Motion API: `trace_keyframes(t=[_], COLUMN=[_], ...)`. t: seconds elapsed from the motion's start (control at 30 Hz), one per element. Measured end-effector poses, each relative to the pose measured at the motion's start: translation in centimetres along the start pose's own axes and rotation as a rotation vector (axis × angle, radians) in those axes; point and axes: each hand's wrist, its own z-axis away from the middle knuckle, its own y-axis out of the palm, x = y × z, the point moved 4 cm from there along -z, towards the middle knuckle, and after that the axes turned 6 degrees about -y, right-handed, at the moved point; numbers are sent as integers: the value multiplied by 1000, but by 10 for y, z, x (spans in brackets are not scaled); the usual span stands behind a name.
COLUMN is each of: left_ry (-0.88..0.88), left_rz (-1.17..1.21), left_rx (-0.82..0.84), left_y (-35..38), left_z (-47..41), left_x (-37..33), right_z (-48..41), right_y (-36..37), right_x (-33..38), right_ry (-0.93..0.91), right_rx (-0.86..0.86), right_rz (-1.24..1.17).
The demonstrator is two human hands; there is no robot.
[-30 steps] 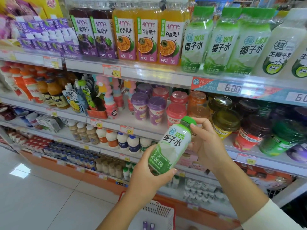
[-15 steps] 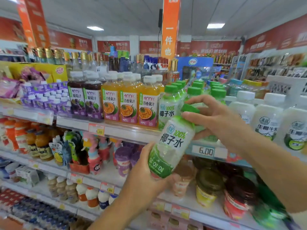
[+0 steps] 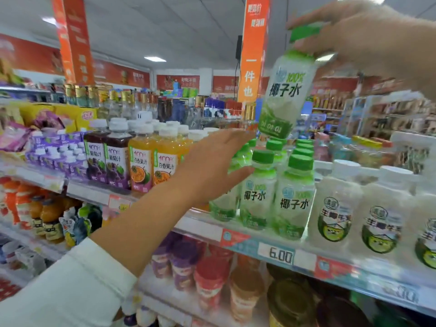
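My right hand (image 3: 363, 43) grips a green-capped coconut water bottle (image 3: 286, 90) by its cap and neck. The bottle hangs high above the top shelf, over a row of matching coconut water bottles (image 3: 292, 199). My left hand (image 3: 212, 166) is open with fingers spread, reaching among the shelved bottles; its fingertips touch the leftmost green-capped ones. It holds nothing.
On the top shelf (image 3: 203, 227), orange and purple juice bottles (image 3: 141, 161) stand to the left and white-capped milk bottles (image 3: 337, 204) to the right. A 6.00 price tag (image 3: 280, 256) sits on the shelf edge. Jars and cups fill the shelf below.
My left hand let go of the bottle's base and reached to the shelved bottles. My right hand lifted the bottle up by its cap. The view rose toward the top shelf.
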Motion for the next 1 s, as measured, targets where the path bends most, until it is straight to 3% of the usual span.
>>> trace_keyframes(t=[0.27,0.57,0.87,0.93,1.0], left_ry=[90,125,150,156,157], left_rz=[-3,40,57,65,77], left_rx=[114,110,76,80,83], left_y=[19,22,28,30,31], left_z=[-15,-15,-16,-14,-12], left_x=[5,11,20,21,21], right_z=[-19,-9,-6,-9,-14], right_y=[37,87,96,86,79], right_x=[-55,-106,-138,-135,-135], right_ry=[154,240,289,270,188], right_rx=[205,516,594,523,442], right_rz=[18,145,66,74,258])
